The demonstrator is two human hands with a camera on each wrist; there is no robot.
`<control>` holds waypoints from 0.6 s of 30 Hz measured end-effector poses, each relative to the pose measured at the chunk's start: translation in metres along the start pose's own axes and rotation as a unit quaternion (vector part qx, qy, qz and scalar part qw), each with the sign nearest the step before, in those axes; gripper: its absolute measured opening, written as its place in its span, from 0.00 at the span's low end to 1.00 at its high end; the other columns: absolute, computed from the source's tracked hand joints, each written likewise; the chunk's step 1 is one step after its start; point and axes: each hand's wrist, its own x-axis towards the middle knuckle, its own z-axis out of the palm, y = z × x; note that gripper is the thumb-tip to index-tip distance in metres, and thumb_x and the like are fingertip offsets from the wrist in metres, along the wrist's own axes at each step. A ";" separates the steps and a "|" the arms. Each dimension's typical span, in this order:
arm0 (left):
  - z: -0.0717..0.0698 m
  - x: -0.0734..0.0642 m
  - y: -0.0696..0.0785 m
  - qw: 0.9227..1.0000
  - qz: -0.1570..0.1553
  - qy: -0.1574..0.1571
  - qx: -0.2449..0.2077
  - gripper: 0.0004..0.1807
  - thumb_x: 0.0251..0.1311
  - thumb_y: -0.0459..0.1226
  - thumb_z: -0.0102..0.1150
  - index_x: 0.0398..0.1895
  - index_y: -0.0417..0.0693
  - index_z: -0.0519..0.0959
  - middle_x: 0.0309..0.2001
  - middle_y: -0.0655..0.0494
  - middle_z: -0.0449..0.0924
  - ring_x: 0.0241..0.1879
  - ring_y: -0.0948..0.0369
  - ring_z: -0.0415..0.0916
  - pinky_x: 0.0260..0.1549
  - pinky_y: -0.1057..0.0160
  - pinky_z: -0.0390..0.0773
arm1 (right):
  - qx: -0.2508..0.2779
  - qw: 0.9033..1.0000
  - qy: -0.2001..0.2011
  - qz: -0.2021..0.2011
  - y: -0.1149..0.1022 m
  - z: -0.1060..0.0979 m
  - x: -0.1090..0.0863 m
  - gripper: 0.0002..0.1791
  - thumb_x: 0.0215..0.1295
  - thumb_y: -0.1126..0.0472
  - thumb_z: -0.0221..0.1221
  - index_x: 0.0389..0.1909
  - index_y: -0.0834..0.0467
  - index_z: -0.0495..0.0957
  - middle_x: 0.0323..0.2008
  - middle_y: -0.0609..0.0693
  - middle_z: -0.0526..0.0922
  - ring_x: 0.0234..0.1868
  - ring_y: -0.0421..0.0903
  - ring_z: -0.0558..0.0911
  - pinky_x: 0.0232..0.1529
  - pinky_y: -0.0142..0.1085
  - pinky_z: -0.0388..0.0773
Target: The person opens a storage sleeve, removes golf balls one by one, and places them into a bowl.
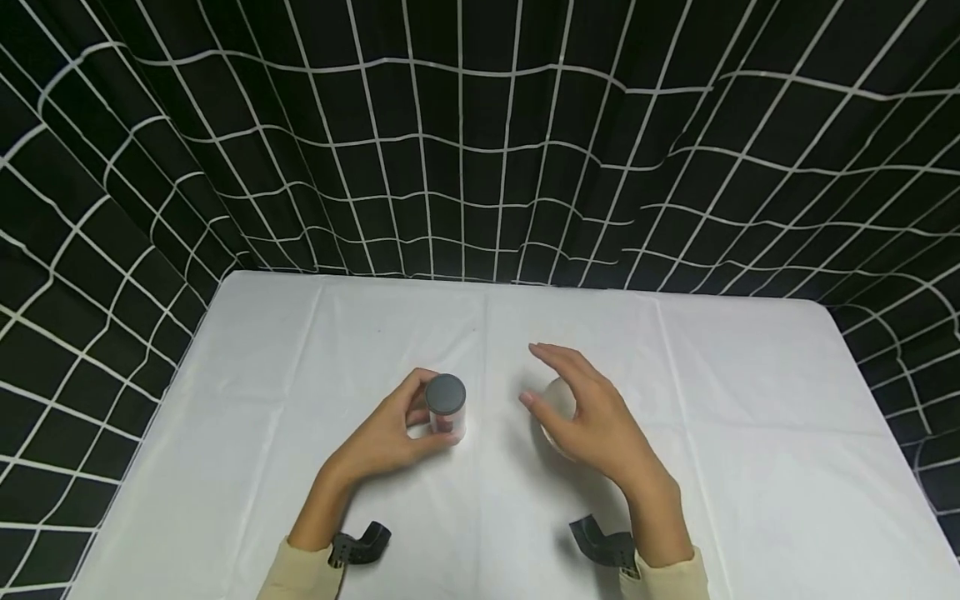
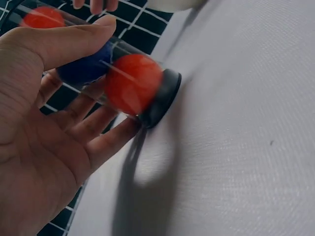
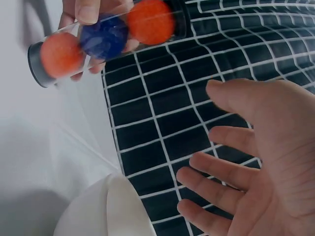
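Note:
My left hand holds a clear tube upright, its thumb on one side and its fingers on the other. Dark caps close both ends of it. Inside, a blue ball sits between an orange ball and another orange ball. Whether the lower cap touches the table I cannot tell. To the right, my right hand is held with fingers extended and thumb apart, holding nothing. A white bowl is close by that hand, mostly hidden beneath it in the head view.
A white cloth covers the table. Black curtain with a white grid hangs behind and along both sides. Each wrist carries a black camera mount, one on the left and one on the right.

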 end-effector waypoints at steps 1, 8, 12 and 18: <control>0.002 0.000 -0.001 1.000 0.000 -0.001 0.001 0.33 0.60 0.31 0.76 0.65 0.54 0.69 0.58 0.51 0.78 0.54 0.56 0.85 0.62 0.59 0.83 | -0.001 1.000 0.000 -0.002 -0.002 0.000 -0.001 0.32 0.71 0.52 0.68 0.74 0.50 0.73 0.72 0.46 0.77 0.76 0.50 0.75 0.76 0.52 0.71; 0.004 0.002 -0.006 0.999 -0.010 0.001 0.034 0.34 0.59 0.33 0.77 0.65 0.55 0.69 0.60 0.52 0.78 0.59 0.56 0.84 0.65 0.60 0.81 | -0.028 0.999 0.010 -0.023 -0.005 0.003 -0.002 0.30 0.69 0.51 0.70 0.71 0.49 0.77 0.69 0.46 0.81 0.72 0.50 0.80 0.69 0.53 0.78; 0.003 0.002 -0.007 0.999 -0.012 0.011 0.033 0.33 0.58 0.33 0.78 0.63 0.54 0.71 0.62 0.52 0.79 0.62 0.55 0.84 0.65 0.60 0.81 | -0.024 0.999 0.011 -0.025 -0.005 0.005 -0.003 0.30 0.69 0.51 0.70 0.70 0.48 0.77 0.68 0.45 0.81 0.71 0.49 0.80 0.67 0.53 0.79; 0.003 0.001 -0.005 1.000 0.002 0.021 0.021 0.31 0.57 0.35 0.79 0.61 0.56 0.74 0.57 0.52 0.81 0.56 0.58 0.85 0.62 0.61 0.83 | 0.001 0.999 0.007 -0.040 -0.008 0.007 -0.003 0.30 0.68 0.53 0.71 0.70 0.51 0.77 0.72 0.49 0.77 0.72 0.52 0.79 0.69 0.53 0.78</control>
